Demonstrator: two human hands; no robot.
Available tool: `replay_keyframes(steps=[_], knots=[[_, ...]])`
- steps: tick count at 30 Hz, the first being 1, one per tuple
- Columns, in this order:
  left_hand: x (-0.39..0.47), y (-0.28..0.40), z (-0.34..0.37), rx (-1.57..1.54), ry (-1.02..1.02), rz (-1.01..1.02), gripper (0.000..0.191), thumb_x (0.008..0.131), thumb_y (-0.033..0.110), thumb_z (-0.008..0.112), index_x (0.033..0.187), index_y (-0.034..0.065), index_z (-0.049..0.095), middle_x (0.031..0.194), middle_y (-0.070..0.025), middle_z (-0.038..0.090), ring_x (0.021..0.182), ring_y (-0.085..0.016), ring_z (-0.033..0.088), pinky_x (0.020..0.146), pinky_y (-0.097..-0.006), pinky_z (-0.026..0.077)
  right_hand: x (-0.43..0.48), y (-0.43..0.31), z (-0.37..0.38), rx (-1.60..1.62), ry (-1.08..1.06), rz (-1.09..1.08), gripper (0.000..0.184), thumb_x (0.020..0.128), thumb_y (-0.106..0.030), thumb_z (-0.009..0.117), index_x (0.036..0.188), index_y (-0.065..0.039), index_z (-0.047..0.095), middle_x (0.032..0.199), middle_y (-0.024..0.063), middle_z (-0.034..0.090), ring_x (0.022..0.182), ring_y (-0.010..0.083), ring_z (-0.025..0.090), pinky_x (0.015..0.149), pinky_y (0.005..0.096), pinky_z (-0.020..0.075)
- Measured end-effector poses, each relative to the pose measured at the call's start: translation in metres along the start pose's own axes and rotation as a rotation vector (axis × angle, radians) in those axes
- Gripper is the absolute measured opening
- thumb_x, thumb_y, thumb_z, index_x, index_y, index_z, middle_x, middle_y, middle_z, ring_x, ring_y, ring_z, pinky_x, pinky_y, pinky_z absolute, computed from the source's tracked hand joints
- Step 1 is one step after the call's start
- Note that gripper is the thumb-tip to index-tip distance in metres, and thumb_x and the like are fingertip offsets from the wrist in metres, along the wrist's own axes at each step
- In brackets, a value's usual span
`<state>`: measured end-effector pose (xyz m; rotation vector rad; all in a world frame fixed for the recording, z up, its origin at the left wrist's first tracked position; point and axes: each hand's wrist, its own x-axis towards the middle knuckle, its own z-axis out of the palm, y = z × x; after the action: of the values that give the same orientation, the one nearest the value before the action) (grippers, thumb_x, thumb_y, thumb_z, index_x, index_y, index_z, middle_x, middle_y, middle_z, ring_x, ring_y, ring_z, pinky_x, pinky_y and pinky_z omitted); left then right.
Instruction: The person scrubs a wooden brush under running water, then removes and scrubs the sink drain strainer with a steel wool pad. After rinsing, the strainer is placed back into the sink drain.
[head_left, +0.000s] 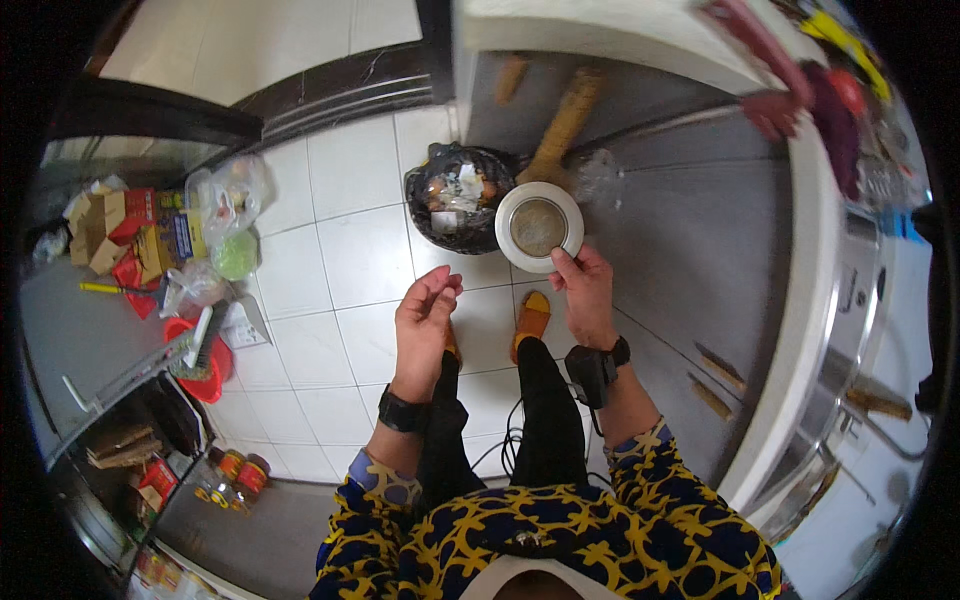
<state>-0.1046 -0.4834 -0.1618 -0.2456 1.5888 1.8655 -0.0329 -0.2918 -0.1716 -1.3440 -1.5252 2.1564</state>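
Note:
My right hand grips the near edge of a round, white-rimmed dish-like piece, thumb on top. Its grey-brown middle sits inside a thin metal-looking ring; whether this is mesh or a solid base I cannot tell. Beyond it on the floor stands a waste bin lined with a black plastic bag, holding mixed rubbish. The held piece overlaps the bin's right edge in view. My left hand hovers nearer to me, left of the held piece, its fingers curled against the thumb with nothing visible in them.
Grey cabinet doors with wooden handles run along the right, below a counter with a sink. A blurred tan broom-like object leans behind the bin. At left lie cardboard boxes, plastic bags and a red basin. Cables hang by my legs.

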Motion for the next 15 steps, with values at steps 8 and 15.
replay_keyframes(steps=[8,15], knots=[[-0.041,0.08,0.116,0.082,-0.338,-0.083,0.025,0.092,0.01,0.052,0.116,0.0035,0.055,0.102,-0.0009,0.061,0.09,-0.008,0.055,0.077,-0.0221,0.042,-0.092,-0.113,-0.06,0.203,-0.019,-0.16,0.009,0.087,-0.012,0.059,0.092,-0.004,0.061,0.074,-0.0021,0.056,0.06,0.0059,0.048,0.056,0.0221,0.0395],[-0.089,0.119,0.226,-0.091,-0.691,-0.161,0.024,0.094,0.013,0.048,0.114,0.0028,0.055,0.1,-0.004,0.063,0.086,-0.012,0.061,0.077,-0.0261,0.051,-0.156,-0.187,-0.147,0.414,0.005,-0.15,0.011,0.089,-0.014,0.057,0.093,-0.004,0.06,0.076,-0.0006,0.056,0.059,0.0071,0.05,0.054,0.0216,0.0406]])
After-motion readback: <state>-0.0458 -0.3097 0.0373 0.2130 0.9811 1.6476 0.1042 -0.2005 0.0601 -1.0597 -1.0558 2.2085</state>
